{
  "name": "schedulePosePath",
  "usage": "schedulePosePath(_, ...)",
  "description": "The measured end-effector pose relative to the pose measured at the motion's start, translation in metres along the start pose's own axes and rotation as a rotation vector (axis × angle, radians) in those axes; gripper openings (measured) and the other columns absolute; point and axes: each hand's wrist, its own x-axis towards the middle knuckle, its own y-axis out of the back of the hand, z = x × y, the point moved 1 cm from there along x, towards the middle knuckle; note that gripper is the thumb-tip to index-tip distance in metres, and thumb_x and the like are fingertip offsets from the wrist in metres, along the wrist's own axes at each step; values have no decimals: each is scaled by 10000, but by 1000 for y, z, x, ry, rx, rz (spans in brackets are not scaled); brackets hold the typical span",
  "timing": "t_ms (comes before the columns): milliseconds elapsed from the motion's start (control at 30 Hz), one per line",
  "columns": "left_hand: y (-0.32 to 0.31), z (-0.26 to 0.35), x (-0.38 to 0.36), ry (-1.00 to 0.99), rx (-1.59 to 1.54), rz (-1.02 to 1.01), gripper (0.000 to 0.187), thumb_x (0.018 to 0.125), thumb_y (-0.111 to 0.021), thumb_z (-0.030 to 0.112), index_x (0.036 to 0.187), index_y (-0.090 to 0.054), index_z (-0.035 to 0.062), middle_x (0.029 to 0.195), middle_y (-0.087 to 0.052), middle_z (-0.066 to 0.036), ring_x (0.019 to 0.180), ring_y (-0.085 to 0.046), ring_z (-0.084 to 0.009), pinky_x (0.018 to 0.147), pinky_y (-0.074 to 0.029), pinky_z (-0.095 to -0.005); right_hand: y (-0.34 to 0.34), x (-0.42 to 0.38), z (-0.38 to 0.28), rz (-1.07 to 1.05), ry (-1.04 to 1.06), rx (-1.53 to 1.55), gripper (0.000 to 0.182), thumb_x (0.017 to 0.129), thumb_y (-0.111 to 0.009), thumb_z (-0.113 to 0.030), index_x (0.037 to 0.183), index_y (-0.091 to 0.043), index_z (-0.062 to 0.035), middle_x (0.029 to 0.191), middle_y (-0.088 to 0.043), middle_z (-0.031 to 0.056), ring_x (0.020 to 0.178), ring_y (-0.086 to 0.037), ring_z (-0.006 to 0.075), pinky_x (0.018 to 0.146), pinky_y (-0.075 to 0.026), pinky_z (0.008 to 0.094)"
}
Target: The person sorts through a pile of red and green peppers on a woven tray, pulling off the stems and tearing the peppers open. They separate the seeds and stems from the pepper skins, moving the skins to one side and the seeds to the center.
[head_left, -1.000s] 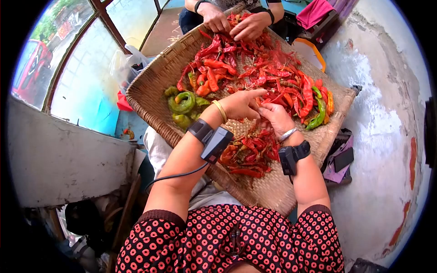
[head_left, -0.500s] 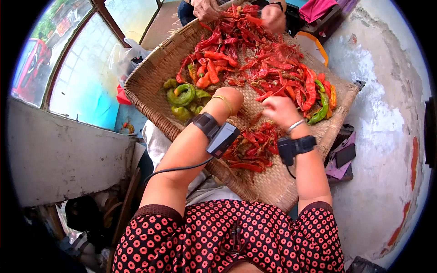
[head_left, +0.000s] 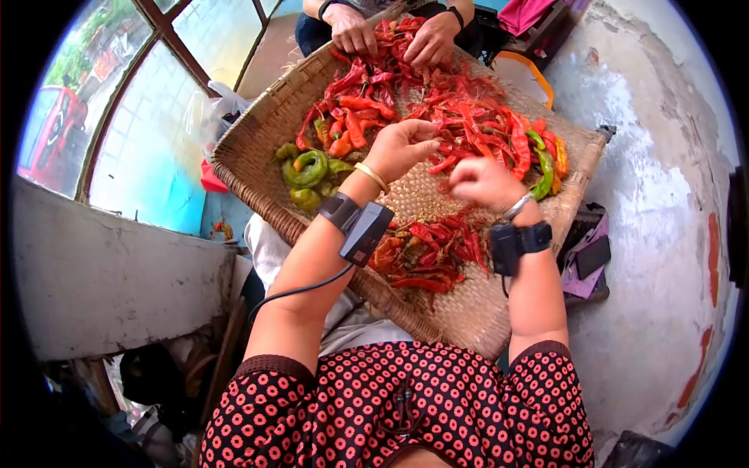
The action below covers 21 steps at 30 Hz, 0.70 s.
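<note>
A woven basket tray (head_left: 488, 327) holds heaps of dried red chili peppers (head_left: 472, 125). Above the middle of the tray, my left hand (head_left: 399, 150) reaches to the near edge of the big heap, thumb and fingers apart. My right hand (head_left: 485, 184) is just to its right, fingers curled and smeared by motion; I cannot tell if a pepper is in them. A smaller pile of red peppers (head_left: 425, 253) lies below my hands. Green peppers (head_left: 306, 170) sit by the left wall of the tray, and a long green pepper (head_left: 544, 173) lies at the right.
Across the tray, another person's two hands (head_left: 427, 40) work in the far end of the red heap. A window (head_left: 148, 132) stands at the left, a plastic bag (head_left: 209, 117) beside the tray. The worn wall (head_left: 655, 234) runs along the right, near a dark phone-like object (head_left: 593, 256).
My left hand has moved up and forward, its fingers spreading from a closed shape. My right hand stays near the same place. The other person's hands have come further into view.
</note>
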Motion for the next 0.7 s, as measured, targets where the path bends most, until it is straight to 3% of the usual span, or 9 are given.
schedulePosePath(33, -1, -1, 1, 20, -120, 80, 298, 728, -656, 185, 948, -593, -5, 806, -620, -83, 684, -571, -124, 624, -467, -255, 7, -1, 3, 126, -69, 274, 123, 733, -614, -132, 834, -622, -62, 714, -605, 30, 595, -569, 141, 521, -460, 276)
schedulePosePath(100, 3, -3, -1, 33, 144, 94, 242, 772, -618, 140, 976, -582, 15, 775, -603, -40, 662, -549, -108, 601, -456, -235, 17, 1, 6, 533, -38, 749, 107, 781, -587, -110, 878, -619, -78, 723, -585, -9, 575, -550, 101, 489, -447, 238)
schedulePosePath(167, 3, -2, -4, -53, 627, -64, 236, 732, -618, 151, 936, -604, 34, 765, -612, -94, 668, -582, -191, 614, -468, -289, 22, -1, 15, 680, -122, 636, 131, 764, -603, -116, 879, -616, -56, 721, -598, 13, 595, -560, 100, 503, -460, 248)
schedulePosePath(233, -4, -11, -8, -66, 804, -179, 214, 688, -598, 179, 875, -627, 79, 794, -614, -129, 735, -588, -274, 659, -469, -362, 17, 1, 27, 573, -135, -78, 170, 761, -585, -120, 916, -606, -53, 707, -606, 47, 618, -573, 118, 527, -468, 257)
schedulePosePath(267, -7, -16, -8, -69, 844, -239, 211, 686, -595, 185, 868, -628, 83, 795, -616, -126, 744, -588, -276, 667, -467, -365, 13, 3, 39, 473, 27, -498, 218, 724, -600, -136, 932, -606, -70, 736, -617, 96, 638, -593, 190, 604, -482, 292)
schedulePosePath(367, -14, -30, -9, -85, 896, -317, 215, 680, -596, 206, 855, -631, 85, 783, -620, -114, 755, -588, -280, 680, -466, -370, -15, 6, 36, 228, -26, -935, 196, 692, -601, -168, 869, -595, -83, 750, -604, 121, 719, -591, 276, 628, -472, 378)
schedulePosePath(467, -16, -31, -9, -32, 894, -414, 247, 666, -626, 227, 867, -633, 84, 796, -624, -107, 749, -589, -276, 683, -468, -355, -31, 16, 41, 261, -112, -1072, 89, 695, -572, -170, 720, -571, -85, 712, -596, 119, 722, -592, 293, 630, -475, 409)
schedulePosePath(600, -15, -12, -9, -1, 883, -393, 267, 681, -642, 242, 899, -634, 89, 803, -627, -102, 742, -596, -251, 683, -469, -348, -18, 8, 12, 223, 13, -884, 95, 695, -573, -170, 735, -584, -85, 712, -600, 115, 732, -595, 290, 625, -482, 403)
schedulePosePath(700, -20, -2, -4, -46, 604, -474, 328, 710, -656, 312, 952, -634, 91, 872, -629, -111, 802, -599, -196, 718, -465, -340, -14, 3, -4, 80, 16, -923, 147, 683, -596, -180, 786, -606, -77, 753, -609, 123, 762, -594, 286, 663, -487, 396)
